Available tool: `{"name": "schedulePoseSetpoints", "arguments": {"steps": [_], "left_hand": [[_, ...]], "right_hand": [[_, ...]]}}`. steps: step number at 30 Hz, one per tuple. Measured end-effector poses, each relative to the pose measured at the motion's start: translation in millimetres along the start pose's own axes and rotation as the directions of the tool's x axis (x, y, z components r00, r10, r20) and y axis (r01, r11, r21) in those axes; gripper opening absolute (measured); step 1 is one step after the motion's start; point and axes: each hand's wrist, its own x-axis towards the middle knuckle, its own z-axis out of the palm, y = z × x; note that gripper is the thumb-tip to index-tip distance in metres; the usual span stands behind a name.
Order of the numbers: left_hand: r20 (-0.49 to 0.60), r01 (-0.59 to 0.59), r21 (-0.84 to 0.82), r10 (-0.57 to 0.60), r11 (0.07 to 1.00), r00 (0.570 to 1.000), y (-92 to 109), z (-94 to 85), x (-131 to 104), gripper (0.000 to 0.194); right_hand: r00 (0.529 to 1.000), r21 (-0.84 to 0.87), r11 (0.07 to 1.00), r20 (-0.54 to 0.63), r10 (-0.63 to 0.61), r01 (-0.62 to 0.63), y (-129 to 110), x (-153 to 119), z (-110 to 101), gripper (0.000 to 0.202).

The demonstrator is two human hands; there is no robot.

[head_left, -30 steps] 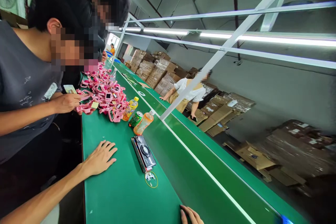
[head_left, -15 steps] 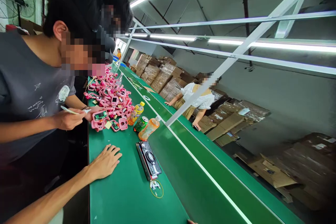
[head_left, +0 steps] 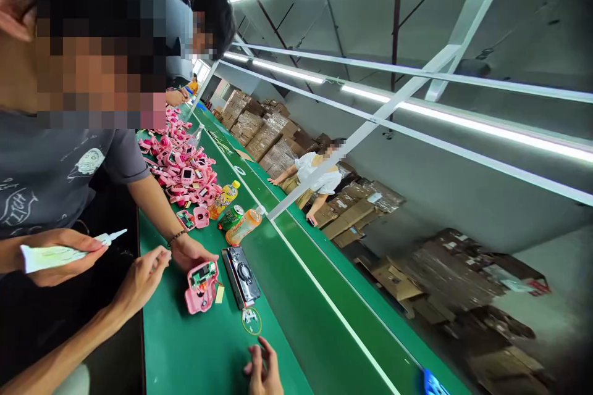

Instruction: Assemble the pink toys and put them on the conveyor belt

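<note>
Your R hand [head_left: 264, 367] nearest, fingers bent + apart, just beside yellow band [head_left: 260, 323]. Your L hand [head_left: 141, 281]: fingers bunched, can't tell if pinching anything. Open pink case [head_left: 200, 302] w/ green board [head_left: 200, 276] is in co-worker's hand [head_left: 191, 252], between yours, above green table [head_left: 171, 352]; their other hand [head_left: 65, 271] grips tube [head_left: 50, 258]. Blk device [head_left: 248, 290] near case. Farther: btl [head_left: 243, 228], can [head_left: 230, 218], yellow-cap btl [head_left: 225, 199], pink pile [head_left: 178, 163]; cartons [head_left: 264, 136] way back.
</note>
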Motion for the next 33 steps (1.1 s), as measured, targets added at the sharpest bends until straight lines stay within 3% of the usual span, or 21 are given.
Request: {"name": "schedulePoseSetpoints", "arguments": {"steps": [4,9,14,18,21,24,26,29,33], "left_hand": [[0.207,-0.07,0.193,0.029,0.979,0.978,18,15.3,-3,0.045],[0.355,-0.171,0.52,-0.03,0.837,0.934,25,44.2,6,0.038],[0.439,-0.25,0.614,-0.061,0.749,0.896,27,55.6,34,0.039],[0.498,-0.338,0.613,-0.016,0.714,0.867,35,60.5,67,0.032],[0.583,-0.418,0.566,0.013,0.71,0.812,40,70.5,81,0.031],[0.638,-0.468,0.557,0.007,0.686,0.77,45,76.9,74,0.028],[0.656,-0.488,0.577,-0.016,0.655,0.755,48,78.2,55,0.027],[0.709,-0.54,0.573,-0.044,0.616,0.703,53,81.8,5,0.029],[0.804,-0.593,0.499,-0.082,0.632,0.589,66,96.1,-73,0.029]], "right_hand": [[0.964,0.08,0.981,0.216,0.156,-0.177,-32,-30,47,0.083],[0.87,0.005,0.976,0.453,0.193,-0.219,-84,-18,82,0.076],[0.868,0.027,0.977,0.464,0.177,-0.214,-102,-6,108,0.06],[0.895,0.016,0.979,0.408,0.18,-0.204,-102,-5,113,0.051],[0.926,0.001,0.989,0.35,0.141,-0.151,-104,-1,113,0.049],[0.946,0.003,0.997,0.315,0.07,-0.075,-108,-5,101,0.046],[0.95,0.008,0.999,0.309,0.043,-0.047,-107,-17,81,0.044],[0.954,0.004,0.998,0.292,0.065,-0.069,-97,-52,31,0.04],[0.953,-0.084,0.983,0.245,0.176,-0.16,-74,-122,-48,0.039]]}}
